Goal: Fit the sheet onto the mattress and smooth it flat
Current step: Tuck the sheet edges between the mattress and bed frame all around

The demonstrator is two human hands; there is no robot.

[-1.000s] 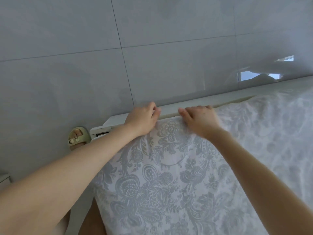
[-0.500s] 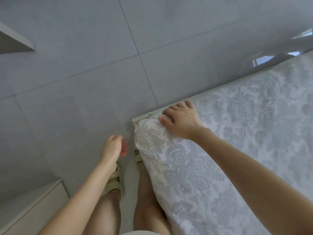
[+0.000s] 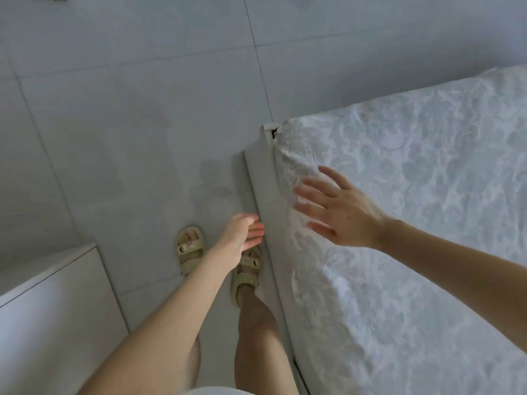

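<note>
The fingers (image 3: 335, 178) of the right hand (image 3: 345, 215) are straight and fanned wide apart, palm down, over the edge of the sheet (image 3: 427, 172) just inside the bed frame (image 3: 261, 178). Their tips are blurred, so I cannot tell whether they press the cloth or hang just above it. The fingers (image 3: 255, 226) of the left hand (image 3: 242, 238) are straight and lie loosely side by side, holding nothing. The palm is turned toward the bed frame, on its outer side. The tips are right at the frame's white side rail, but whether they touch it cannot be told.

There is one sheet, white with a grey-blue floral pattern. It covers the top and the visible side of the mattress, which is hidden beneath it. It wraps the one corner in view, at the far end of the bed frame, where a small dark gap shows beside the frame's end. The cloth along the edge near the right hand is rumpled into small folds.

Two bare legs (image 3: 256, 332) stand just outside the bed frame in two pale sandals (image 3: 189, 249), one tucked against the rail, the other a step farther out. The floor (image 3: 128, 124) is grey tile. One white cabinet (image 3: 42, 309) stands well away from the frame, beyond the legs.
</note>
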